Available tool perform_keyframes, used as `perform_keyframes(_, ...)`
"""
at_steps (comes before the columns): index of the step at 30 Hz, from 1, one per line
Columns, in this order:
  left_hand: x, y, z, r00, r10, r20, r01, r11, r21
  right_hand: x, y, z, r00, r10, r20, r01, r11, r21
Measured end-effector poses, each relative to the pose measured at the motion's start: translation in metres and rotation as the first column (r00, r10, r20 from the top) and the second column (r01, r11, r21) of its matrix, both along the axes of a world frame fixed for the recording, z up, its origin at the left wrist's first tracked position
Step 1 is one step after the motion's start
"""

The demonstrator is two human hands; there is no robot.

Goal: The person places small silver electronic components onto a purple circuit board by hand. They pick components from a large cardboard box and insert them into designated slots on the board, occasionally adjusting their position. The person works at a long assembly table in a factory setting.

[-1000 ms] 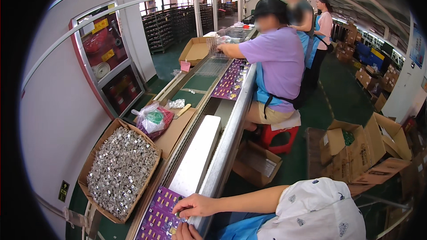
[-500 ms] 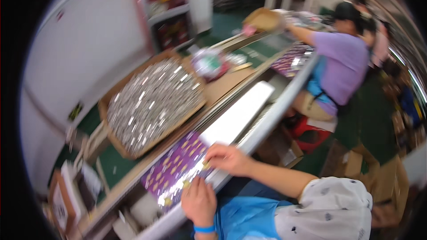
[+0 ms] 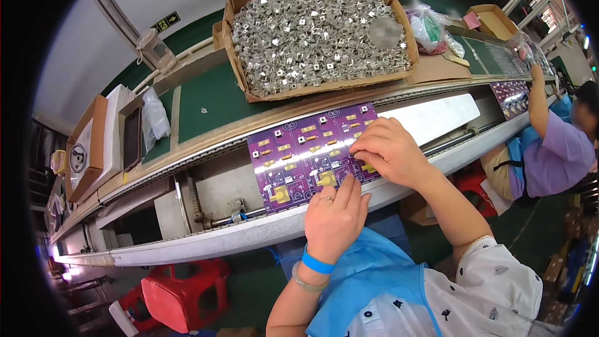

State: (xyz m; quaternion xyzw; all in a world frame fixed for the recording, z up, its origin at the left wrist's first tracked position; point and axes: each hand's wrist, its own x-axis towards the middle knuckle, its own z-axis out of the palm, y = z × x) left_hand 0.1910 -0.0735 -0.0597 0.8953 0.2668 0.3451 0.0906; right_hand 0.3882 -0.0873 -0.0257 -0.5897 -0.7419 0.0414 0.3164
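A purple circuit board (image 3: 293, 161) lies across the rails of the line in front of me, with gold pads, resistors and several small square metal parts on it. My left hand (image 3: 336, 212) rests at its near edge, fingers stretched out, fingertips touching the surface. Over the board's right part, my right hand (image 3: 390, 153) has thumb and fingers pinched together close to the surface. Whatever sits in that pinch is too small or hidden to make out. Beyond the board stands a cardboard box (image 3: 331, 87) heaped with small shiny metal parts (image 3: 312, 37).
A white panel (image 3: 437, 118) lies between the rails, right of the board. Farther right, a person in a purple shirt (image 3: 564, 159) reaches toward another circuit board (image 3: 513, 97). Plastic bags (image 3: 429, 30) lie beside the box. A red stool (image 3: 181, 296) stands below on the left.
My view has swung round and sharpened, so the line runs more sideways across it. Both hands remain at the circuit board; the right is still pinched.
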Motion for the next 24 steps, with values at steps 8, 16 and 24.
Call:
perform_keyframes(8, 0.001, 0.001, -0.001, 0.999, 0.014, -0.04, -0.015, 1.0, -0.011, -0.007, 0.005, -0.004, 0.987, 0.03, 0.156, -0.027, 0.999, -0.019)
perform_keyframes(16, -0.002, 0.002, -0.001, 0.999, 0.018, -0.047, -0.019, 1.0, -0.021, -0.015, 0.008, -0.008, 0.984, 0.061, 0.165, -0.053, 0.997, -0.055)
perform_keyframes(24, 0.0, 0.005, -0.001, 0.999, -0.011, -0.034, 0.01, 0.999, -0.038, -0.017, 0.01, -0.011, 0.987, 0.062, 0.15, -0.055, 0.997, -0.052)
